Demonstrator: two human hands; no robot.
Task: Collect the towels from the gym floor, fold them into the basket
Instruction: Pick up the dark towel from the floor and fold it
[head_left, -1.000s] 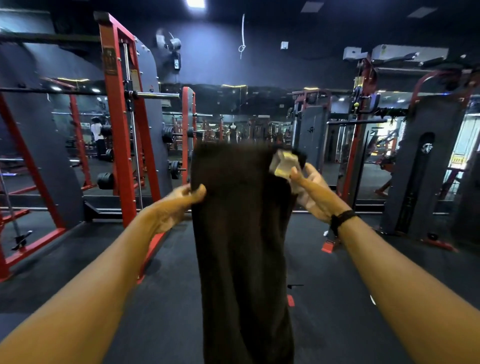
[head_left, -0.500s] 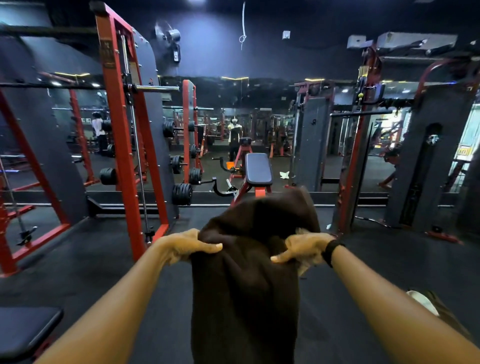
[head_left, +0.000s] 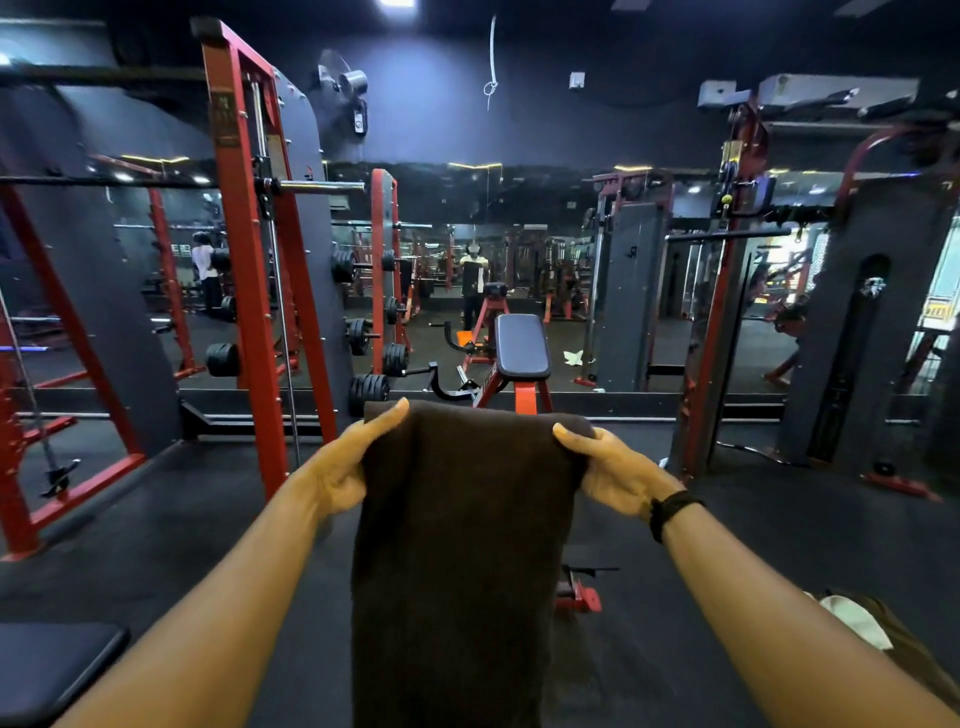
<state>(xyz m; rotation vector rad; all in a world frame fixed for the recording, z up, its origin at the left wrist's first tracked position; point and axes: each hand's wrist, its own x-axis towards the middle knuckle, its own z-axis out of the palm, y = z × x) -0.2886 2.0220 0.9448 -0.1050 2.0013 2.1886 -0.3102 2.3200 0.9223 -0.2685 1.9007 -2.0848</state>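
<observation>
Dark brown terry, one towel (head_left: 457, 545) hangs in the air in front of the person, its top edge level and its length dropping straight down out of the bottom of the view, above the black floor (head_left: 156, 530). Two hands hold it, one at each top corner: the left hand (head_left: 345, 467) pinches the left corner with the thumb lying along the top edge, and the right hand (head_left: 610, 470) grips the right corner with the thumb over the front of the cloth; the fingers of both are hidden behind it. One black band (head_left: 672, 512) circles the right wrist. Beyond the towel stands one bench (head_left: 521, 347) with a dark pad on a red frame, near the mirror (head_left: 519, 260). One red rack (head_left: 249, 249) rises at the left. One pale cloth (head_left: 854, 621) lies at the floor's lower right edge, and whether it is a towel cannot be told.
</observation>
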